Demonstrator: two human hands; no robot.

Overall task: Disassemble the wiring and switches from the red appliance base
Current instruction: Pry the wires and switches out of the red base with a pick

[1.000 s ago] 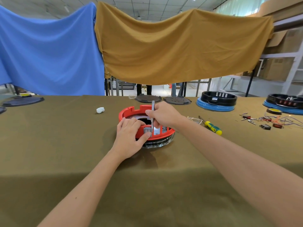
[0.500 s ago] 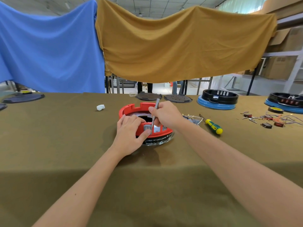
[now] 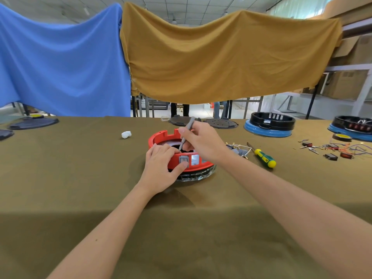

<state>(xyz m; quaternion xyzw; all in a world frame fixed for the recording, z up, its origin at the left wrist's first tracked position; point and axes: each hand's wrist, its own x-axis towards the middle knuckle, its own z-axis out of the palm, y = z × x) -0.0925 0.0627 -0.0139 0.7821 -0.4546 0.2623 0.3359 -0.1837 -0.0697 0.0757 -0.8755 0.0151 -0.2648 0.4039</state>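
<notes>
The red appliance base sits mid-surface, w/ one grey switch seen in its front wall; the opening beside it looks empty. The base is held by the left hand, thumb near the switch. A thin grey tool is held by the right hand in a narrow grip, tip inside. Removed wires lie just right, so approx. partway done is judged; wiring left inside cannot be told.

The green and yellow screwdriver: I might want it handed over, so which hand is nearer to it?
Right. The right hand holds a grey tool over the red base, beside the screwdriver; the left hand grips the base's far side.
</notes>
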